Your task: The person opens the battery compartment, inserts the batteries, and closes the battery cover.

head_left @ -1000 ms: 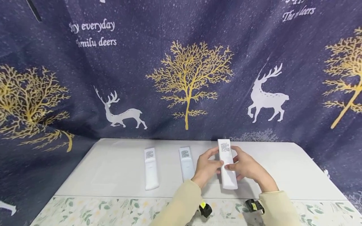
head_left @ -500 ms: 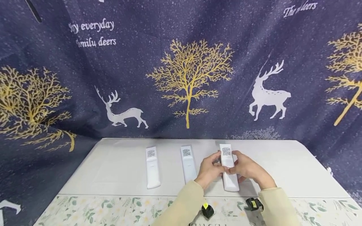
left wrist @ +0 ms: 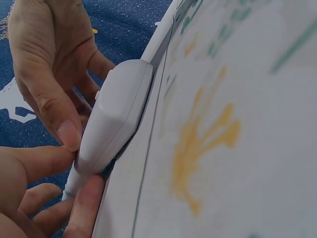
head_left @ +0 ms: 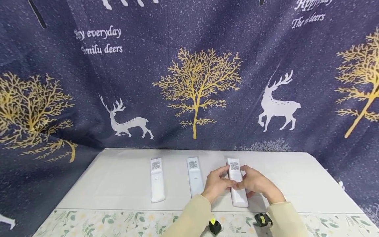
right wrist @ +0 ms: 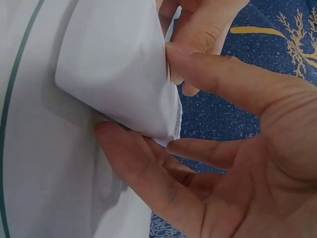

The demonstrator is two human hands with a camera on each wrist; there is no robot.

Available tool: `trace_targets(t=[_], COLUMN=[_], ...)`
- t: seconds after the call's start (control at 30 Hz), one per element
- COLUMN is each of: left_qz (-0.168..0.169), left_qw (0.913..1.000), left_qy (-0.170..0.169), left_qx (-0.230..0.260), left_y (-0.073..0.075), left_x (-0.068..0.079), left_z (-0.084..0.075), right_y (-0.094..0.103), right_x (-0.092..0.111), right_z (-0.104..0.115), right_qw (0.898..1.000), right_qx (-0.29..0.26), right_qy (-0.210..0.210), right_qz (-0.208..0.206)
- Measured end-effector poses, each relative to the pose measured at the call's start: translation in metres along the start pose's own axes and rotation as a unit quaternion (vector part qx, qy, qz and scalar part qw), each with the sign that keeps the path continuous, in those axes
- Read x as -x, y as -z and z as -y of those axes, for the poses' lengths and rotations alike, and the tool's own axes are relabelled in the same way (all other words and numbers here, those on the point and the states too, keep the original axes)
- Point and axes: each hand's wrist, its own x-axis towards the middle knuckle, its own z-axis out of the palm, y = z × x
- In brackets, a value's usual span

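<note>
A white remote control (head_left: pixel 238 194) is held between both hands over the right part of the white tabletop, its back with a printed label facing up. My left hand (head_left: pixel 217 183) grips its left edge, and my right hand (head_left: pixel 257 182) grips the right edge; the thumbs meet on its upper face. In the left wrist view, fingers of the left hand (left wrist: pixel 37 193) reach under the remote control (left wrist: pixel 114 109). From the right wrist, fingers of the right hand (right wrist: pixel 213 163) show beneath its edge. Whether it touches the tabletop is hard to tell.
Two more white remote controls lie label up to the left: the far-left remote control (head_left: pixel 158 186) and the middle remote control (head_left: pixel 194 176), partly behind the left wrist. A floral cloth (head_left: pixel 118 222) covers the front. A dark deer-print curtain (head_left: pixel 133 82) hangs behind the tabletop (head_left: pixel 88 184).
Both hands have lowered the held remote control toward the tabletop, and the thumbs have come together on it. The head view has shifted slightly. The other two remote controls stay in place.
</note>
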Motion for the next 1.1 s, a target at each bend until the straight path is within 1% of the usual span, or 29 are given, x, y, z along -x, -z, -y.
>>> trace_targets(t=[0.13,0.27,0.47,0.53,0.6,0.67,0.73,0.83,0.93,1.0,1.1], left_qz=[-0.001,-0.003,-0.006,-0.011,-0.013,-0.014,-0.011,-0.008,-0.011,-0.021,-0.041], left_qw=[0.9999,0.9996,0.9993,0.9994,0.9992,0.9983,0.9957,0.9898,0.9854,0.9827,0.9766], left_qy=[-0.012,-0.017,-0.013,-0.007,-0.005,-0.011,-0.024,-0.051,-0.074,-0.09,-0.116], left_qx=[-0.009,-0.024,-0.033,-0.032,-0.037,-0.056,-0.089,-0.133,-0.153,-0.161,-0.176], left_y=[-0.002,-0.003,-0.003,-0.004,-0.005,-0.003,0.001,0.011,0.022,0.029,0.038], left_x=[-0.003,-0.004,-0.001,0.0,-0.001,-0.004,-0.007,-0.012,-0.012,-0.012,-0.009], left_z=[-0.003,-0.003,0.0,0.0,-0.003,-0.008,-0.014,-0.022,-0.028,-0.031,-0.036], right_y=[0.004,0.005,0.0,0.001,0.004,0.009,0.013,0.015,0.01,0.003,-0.009], right_x=[-0.001,-0.002,-0.001,0.0,0.001,0.0,-0.002,-0.005,-0.006,-0.006,-0.004], right_z=[0.0,-0.001,-0.004,-0.006,-0.004,-0.002,0.001,0.005,0.005,0.006,0.011], right_qw=[1.0,1.0,1.0,0.999,0.998,0.995,0.991,0.986,0.984,0.981,0.972], right_qx=[0.009,0.018,0.026,0.036,0.055,0.087,0.12,0.146,0.135,0.12,0.096], right_qy=[0.002,0.003,0.004,0.013,0.017,0.024,0.027,0.037,0.068,0.101,0.161], right_qz=[-0.001,-0.002,-0.008,-0.008,-0.017,-0.032,-0.049,-0.074,-0.097,-0.115,-0.145])
